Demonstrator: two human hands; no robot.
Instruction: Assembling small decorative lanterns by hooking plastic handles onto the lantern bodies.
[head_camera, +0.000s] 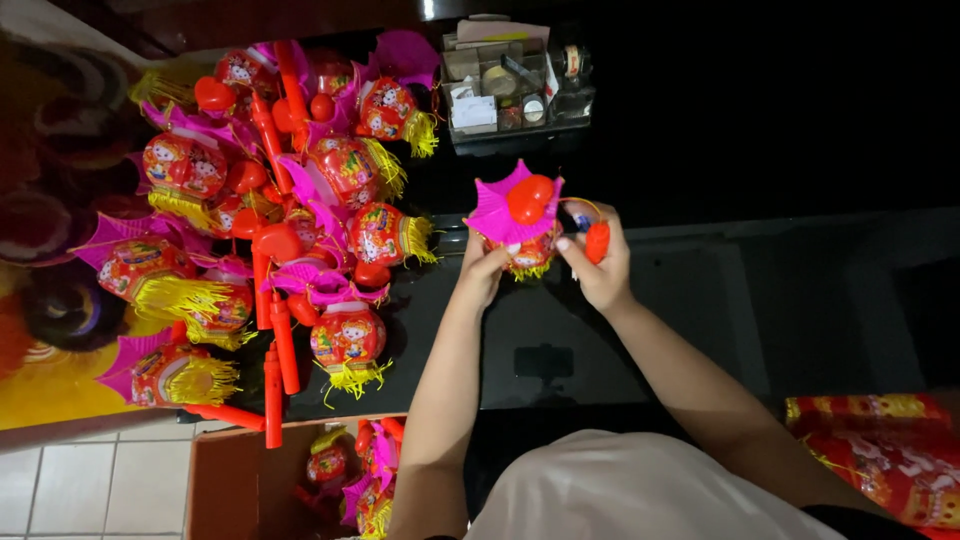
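Both my hands hold up one small toy lantern (520, 222): a red body with cartoon print, a pink petal-shaped top, a red cap and a yellow fringe. My left hand (482, 268) grips its left side under the pink top. My right hand (600, 262) pinches the right side and also holds the lantern's red handle piece (597, 241), joined to it by a thin wire loop. The lantern hangs over a dark glossy tabletop (560, 330).
A large heap of finished lanterns (290, 200) with red stick handles covers the table's left half. A clear organiser box (505, 90) with small parts stands at the back. A brown carton (240, 480) with more lanterns sits below left. Red printed packaging (880, 450) lies at the lower right.
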